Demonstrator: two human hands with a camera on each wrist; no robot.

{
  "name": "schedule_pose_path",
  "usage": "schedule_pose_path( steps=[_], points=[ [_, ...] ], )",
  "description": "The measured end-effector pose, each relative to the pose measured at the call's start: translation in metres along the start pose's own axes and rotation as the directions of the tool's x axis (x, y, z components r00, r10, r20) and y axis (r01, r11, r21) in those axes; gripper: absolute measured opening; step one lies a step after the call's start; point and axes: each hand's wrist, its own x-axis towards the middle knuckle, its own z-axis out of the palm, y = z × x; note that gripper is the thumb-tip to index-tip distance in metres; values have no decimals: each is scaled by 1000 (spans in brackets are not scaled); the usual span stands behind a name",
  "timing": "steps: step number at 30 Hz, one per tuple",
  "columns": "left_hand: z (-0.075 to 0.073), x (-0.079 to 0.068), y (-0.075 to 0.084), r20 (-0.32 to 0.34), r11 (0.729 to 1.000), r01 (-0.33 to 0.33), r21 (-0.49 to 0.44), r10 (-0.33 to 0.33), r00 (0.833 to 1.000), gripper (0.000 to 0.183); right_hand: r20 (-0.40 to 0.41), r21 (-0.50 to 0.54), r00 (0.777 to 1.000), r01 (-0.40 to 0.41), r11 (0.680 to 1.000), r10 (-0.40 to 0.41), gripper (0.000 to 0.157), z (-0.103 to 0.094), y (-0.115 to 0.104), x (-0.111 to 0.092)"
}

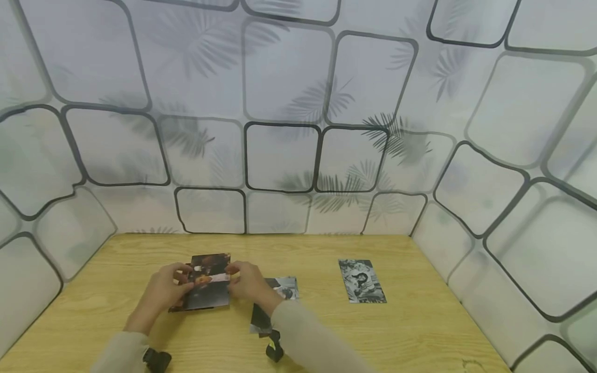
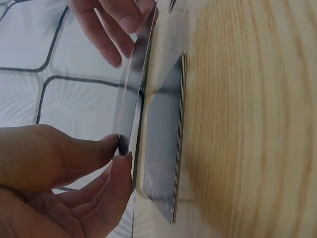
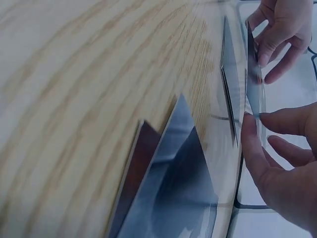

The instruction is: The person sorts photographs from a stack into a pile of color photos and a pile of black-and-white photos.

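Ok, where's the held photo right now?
In the head view, left of centre: the photo is pinched by the left hand and right hand; the left wrist view shows it above a stack on the table.

Left sleeve (image 1: 116, 353): pale beige, plain, long, ending near the wrist
Right sleeve (image 1: 314, 334): matching pale beige, loose cloth
Left wrist camera (image 1: 158, 361): black, small, blocky, beside the cuff
Right wrist camera (image 1: 275, 349): black, compact, angular
Hands (image 1: 165, 287): bare
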Motion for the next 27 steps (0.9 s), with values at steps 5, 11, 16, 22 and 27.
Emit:
schedule_pose_path(
  steps=[5,11,16,22,27],
  points=[
    [-6,1,-6,-18,1000,7,23,-7,1000,41,29,32,999,-27,999,26,45,5,-4,1],
    [-12,2,-13,-29,999,15,45,-14,999,40,51,6,999,-16,1000,16,48,12,-9,2],
    [-15,4,-18,-37,996,10,87,-7,999,39,45,-36,999,-3,999,5,48,16,-12,2],
    [-14,7,-23,-40,989,-4,149,10,999,36,44,-93,998,-36,995,41,47,19,-14,3],
    [-13,7,-25,-40,986,2,166,5,999,36,45,-125,997,-49,991,55,48,21,-17,4]
  ],
)
